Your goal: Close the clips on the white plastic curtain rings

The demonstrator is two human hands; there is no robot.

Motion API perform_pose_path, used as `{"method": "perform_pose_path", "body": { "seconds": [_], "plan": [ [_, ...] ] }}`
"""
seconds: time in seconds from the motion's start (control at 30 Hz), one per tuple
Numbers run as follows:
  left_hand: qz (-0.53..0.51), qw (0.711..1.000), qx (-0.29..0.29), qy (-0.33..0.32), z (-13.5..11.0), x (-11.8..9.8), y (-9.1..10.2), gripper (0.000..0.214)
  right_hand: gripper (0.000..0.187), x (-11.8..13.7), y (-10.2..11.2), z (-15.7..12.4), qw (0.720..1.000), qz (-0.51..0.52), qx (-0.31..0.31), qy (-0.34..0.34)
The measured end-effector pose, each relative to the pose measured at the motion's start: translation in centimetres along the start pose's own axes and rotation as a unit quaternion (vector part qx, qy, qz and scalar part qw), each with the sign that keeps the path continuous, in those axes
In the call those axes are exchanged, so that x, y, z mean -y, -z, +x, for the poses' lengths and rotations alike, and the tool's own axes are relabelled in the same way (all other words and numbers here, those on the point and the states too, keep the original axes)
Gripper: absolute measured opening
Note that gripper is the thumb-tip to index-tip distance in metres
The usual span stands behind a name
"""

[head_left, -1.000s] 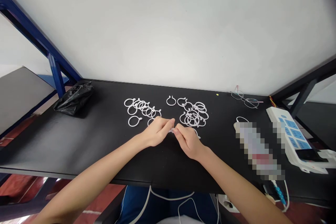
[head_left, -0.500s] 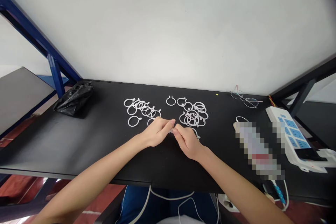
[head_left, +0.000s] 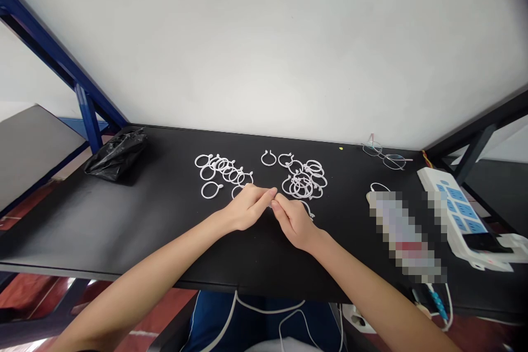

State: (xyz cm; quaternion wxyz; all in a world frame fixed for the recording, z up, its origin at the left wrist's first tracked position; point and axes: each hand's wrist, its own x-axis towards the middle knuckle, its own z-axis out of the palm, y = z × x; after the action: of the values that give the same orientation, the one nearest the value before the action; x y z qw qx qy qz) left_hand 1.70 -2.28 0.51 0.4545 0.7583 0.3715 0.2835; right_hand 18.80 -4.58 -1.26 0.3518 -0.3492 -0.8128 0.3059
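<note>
My left hand [head_left: 248, 208] and my right hand [head_left: 293, 221] meet above the desk, fingers closed and thumb tips close together. Both pinch a small white ring, of which only a sliver shows between the thumbs; the fingers hide the rest. Beyond my left hand lies a loose group of thin white open rings [head_left: 210, 198] with small knobs at their ends. A denser pile of the same rings [head_left: 301, 197] is beyond my right hand. Between the groups, farther back, one single ring [head_left: 268, 165] lies apart. Rings beside each hand are partly covered by it.
The black desk [head_left: 165, 253] meets a white wall. At its left end is a crumpled black plastic bag [head_left: 115, 157]. To the right are eyeglasses [head_left: 394, 161], a blurred-out phone [head_left: 406, 236] with a cable and a white power strip [head_left: 457, 214]. A cable [head_left: 231, 313] hangs over my lap.
The thumbs have shifted very slightly, and less of the white ring shows between them. The rings on the desk have not moved.
</note>
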Motion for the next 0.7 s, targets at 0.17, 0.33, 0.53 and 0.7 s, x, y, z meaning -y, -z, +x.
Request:
{"method": "perform_pose_path", "body": {
  "seconds": [0.17, 0.33, 0.53, 0.7],
  "plan": [
    [-0.002, 1.000, -0.001, -0.002, 0.05, -0.07, 0.00, 0.049, 0.025, 0.00, -0.25, -0.01, 0.999, 0.024, -0.017, -0.012],
    [-0.010, 1.000, -0.005, 0.027, 0.17, -0.33, -0.07, 0.052, 0.026, -0.07, -0.39, -0.05, 0.999, 0.034, -0.033, -0.019],
    [-0.101, 0.991, 0.020, 0.089, 0.33, -0.66, 0.15, 0.060, 0.027, 0.05, -0.30, -0.03, 0.999, 0.008, -0.043, -0.003],
    [-0.185, 0.976, 0.045, 0.108, 0.63, -0.19, 0.05, 0.058, 0.027, 0.12, -0.30, 0.01, 0.998, 0.002, -0.060, 0.012]
  ]
}}
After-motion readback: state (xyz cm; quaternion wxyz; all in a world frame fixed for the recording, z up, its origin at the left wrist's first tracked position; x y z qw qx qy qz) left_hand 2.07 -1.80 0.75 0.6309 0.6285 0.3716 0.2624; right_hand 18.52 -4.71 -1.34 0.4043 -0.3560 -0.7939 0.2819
